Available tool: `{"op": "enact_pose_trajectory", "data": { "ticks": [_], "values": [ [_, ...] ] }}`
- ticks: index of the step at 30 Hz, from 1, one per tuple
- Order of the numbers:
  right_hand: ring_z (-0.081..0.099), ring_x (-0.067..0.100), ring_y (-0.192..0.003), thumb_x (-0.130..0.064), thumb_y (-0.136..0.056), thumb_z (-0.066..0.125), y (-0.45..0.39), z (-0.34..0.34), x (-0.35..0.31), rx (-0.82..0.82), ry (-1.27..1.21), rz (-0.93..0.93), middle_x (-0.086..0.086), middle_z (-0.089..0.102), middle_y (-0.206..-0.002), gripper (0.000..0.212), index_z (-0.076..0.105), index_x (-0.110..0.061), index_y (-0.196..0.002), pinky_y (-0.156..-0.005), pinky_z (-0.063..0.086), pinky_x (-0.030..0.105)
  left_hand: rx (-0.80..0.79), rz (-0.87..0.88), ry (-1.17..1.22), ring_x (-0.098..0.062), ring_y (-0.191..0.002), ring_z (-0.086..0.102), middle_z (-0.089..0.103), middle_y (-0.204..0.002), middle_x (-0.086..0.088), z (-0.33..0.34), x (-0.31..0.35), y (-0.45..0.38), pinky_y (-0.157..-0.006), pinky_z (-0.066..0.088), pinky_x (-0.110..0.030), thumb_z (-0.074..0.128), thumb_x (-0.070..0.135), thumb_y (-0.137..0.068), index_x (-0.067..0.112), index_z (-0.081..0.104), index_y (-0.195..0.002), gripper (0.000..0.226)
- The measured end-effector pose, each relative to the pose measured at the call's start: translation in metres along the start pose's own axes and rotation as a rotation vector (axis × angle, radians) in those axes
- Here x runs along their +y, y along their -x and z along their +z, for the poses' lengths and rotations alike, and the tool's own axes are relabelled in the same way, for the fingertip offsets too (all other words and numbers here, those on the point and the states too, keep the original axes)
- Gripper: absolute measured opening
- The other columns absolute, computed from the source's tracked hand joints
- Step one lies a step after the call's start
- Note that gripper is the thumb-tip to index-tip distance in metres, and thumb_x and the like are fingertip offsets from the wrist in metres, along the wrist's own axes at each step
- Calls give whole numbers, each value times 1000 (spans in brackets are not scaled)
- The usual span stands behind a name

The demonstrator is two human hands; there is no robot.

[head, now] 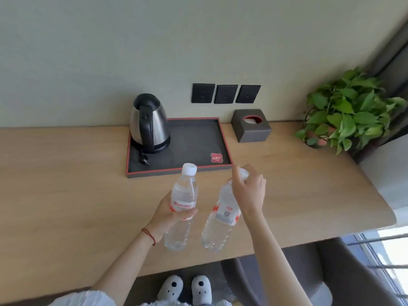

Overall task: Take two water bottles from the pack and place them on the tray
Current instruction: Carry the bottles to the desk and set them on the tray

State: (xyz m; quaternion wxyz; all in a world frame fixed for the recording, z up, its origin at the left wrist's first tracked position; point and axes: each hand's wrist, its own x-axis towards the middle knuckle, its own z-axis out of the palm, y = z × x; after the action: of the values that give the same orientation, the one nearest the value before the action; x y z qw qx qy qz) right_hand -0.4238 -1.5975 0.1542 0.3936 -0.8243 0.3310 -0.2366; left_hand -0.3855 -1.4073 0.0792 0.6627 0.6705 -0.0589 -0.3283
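Two clear water bottles with red-and-white labels are held above the wooden desk, in front of the tray. My left hand [167,214] grips the left bottle [183,199] around its label, white cap up. My right hand [248,191] holds the right bottle [221,219] from above, around its cap and neck, so the cap is mostly hidden. The dark tray [194,138] with a red rim lies just beyond the bottles; its right half is bare apart from a small red tag. The pack is not in view.
A steel electric kettle [149,123] with its plug stands on the tray's left half. A grey tissue box [250,128] sits right of the tray, a potted plant [344,113] at the far right. Three wall sockets [225,93] are behind. A chair [276,279] is under the desk edge.
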Motion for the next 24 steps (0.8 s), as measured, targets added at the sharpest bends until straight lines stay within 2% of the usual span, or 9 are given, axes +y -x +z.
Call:
{"op": "enact_pose_trajectory", "data": {
  "ticks": [2,4,7,10,12,15,17,20,24],
  "values": [
    [51,41,-52,-40,-82,42,-6,1,4,-41,-27,-159,28,64,-57,46,44,2,-63,-51,43,40,65,8,10,-5,-77,67,69,-84,10,8,1,-3,-64,54,-19,84,21,-52,26,61,-98,52],
    [38,38,-44,-39,-83,42,-9,1,9,-77,-25,-309,30,59,-52,46,44,3,-64,-49,33,40,114,21,-9,-7,-78,64,66,-83,10,13,-2,-8,-71,51,-25,83,19,-52,26,59,-95,50],
    [45,39,-44,-40,-83,40,-11,3,22,-142,-45,-413,29,61,-54,47,51,4,-69,-49,39,45,169,45,-52,-10,-84,62,65,-92,5,19,-9,-15,-76,50,-25,84,9,-56,18,55,-106,58],
    [46,38,-44,-38,-83,45,-15,9,35,-181,-69,-454,24,60,-53,45,57,4,-70,-45,37,35,210,67,-116,-9,-86,61,63,-97,5,21,-13,-24,-74,51,-17,84,-1,-59,15,51,-112,65],
    [45,26,-44,-34,-83,49,-16,13,40,-198,-72,-492,17,63,-56,40,60,3,-71,-46,34,25,225,64,-131,-4,-83,61,63,-94,9,23,-15,-28,-69,52,-13,84,-3,-58,19,52,-107,63],
    [51,21,-62,-34,-85,53,-15,20,49,-217,-108,-505,9,70,-64,39,61,2,-72,-52,34,14,252,48,-113,-6,-83,60,62,-94,9,25,-16,-32,-75,51,-21,86,0,-53,26,51,-103,66],
    [56,18,-66,-42,-88,52,-14,21,54,-227,-146,-499,7,71,-70,46,61,0,-74,-57,39,13,249,44,-115,-12,-88,58,61,-99,3,27,-17,-34,-82,50,-33,86,-2,-54,18,51,-110,69],
    [56,13,-69,-33,-86,54,-11,21,58,-226,-152,-497,7,69,-74,33,59,-2,-76,-64,38,0,251,41,-116,-12,-90,58,61,-101,2,27,-18,-34,-81,50,-29,86,-3,-55,14,49,-115,73],
    [52,18,-65,-23,-82,62,-12,23,57,-268,-129,-447,9,66,-74,23,57,-1,-78,-58,37,8,226,40,-103,-12,-92,58,60,-101,4,29,-17,-31,-79,50,-24,87,-1,-56,15,48,-118,75]
  ]
}}
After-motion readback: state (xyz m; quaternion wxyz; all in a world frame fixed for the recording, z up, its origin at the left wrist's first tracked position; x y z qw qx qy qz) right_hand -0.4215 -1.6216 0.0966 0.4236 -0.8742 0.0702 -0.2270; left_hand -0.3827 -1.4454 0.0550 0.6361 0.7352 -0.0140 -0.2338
